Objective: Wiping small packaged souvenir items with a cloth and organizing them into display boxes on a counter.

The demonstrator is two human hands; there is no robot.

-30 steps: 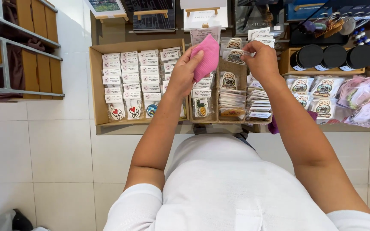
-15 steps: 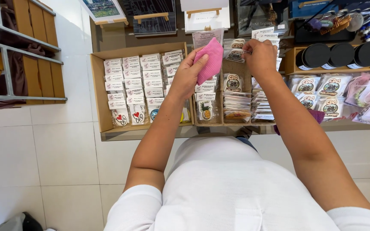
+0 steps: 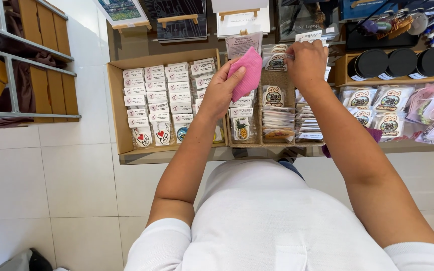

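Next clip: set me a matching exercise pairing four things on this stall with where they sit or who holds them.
Things:
1. pink cloth
2. small clear packet
3. black round lids
4. pineapple sticker pack

Places:
A. in the wooden tray at upper right
B. in the left hand
C. near edge of the middle cardboard compartment
D. pinched by the right hand

Pairs: 1-B, 2-D, 3-A, 4-C

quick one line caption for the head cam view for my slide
Left hand holds a pink cloth while right hand pinches a clear packet above cardboard trays.
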